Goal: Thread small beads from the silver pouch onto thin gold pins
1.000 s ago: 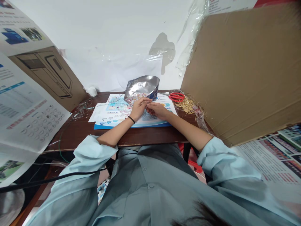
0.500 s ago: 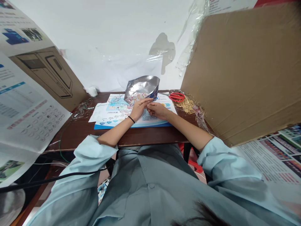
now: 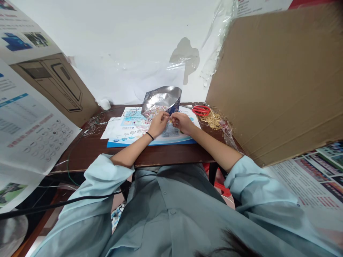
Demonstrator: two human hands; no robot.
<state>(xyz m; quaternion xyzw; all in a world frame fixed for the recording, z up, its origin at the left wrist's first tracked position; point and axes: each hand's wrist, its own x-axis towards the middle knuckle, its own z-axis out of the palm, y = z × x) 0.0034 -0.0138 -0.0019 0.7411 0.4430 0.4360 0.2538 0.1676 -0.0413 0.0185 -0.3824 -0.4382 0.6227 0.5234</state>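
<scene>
My left hand (image 3: 159, 123) and my right hand (image 3: 182, 123) meet fingertip to fingertip over the printed sheets (image 3: 125, 138). The fingers of each are pinched together, and what lies between them is too small to make out. Just behind my hands stands an open silver foil bag (image 3: 163, 95), its mouth facing me. Small multicoloured beads (image 3: 155, 111) show inside its lower part. Red-handled scissors (image 3: 201, 110) lie right of the bag, beside a pile of thin tan sticks (image 3: 213, 120).
Tangled clear threads (image 3: 92, 125) lie at the left of the dark brown table (image 3: 171, 154). Crumpled clear plastic (image 3: 227, 132) is at the right. Cardboard panels (image 3: 278, 78) flank both sides, with a white wall (image 3: 128, 39) behind. A black cable (image 3: 61, 202) crosses the lower left.
My right hand has risen slightly, its fingers now higher and more curled. My left fingertips have drawn back a little from the bag's lower right edge. The bag looks unmoved.
</scene>
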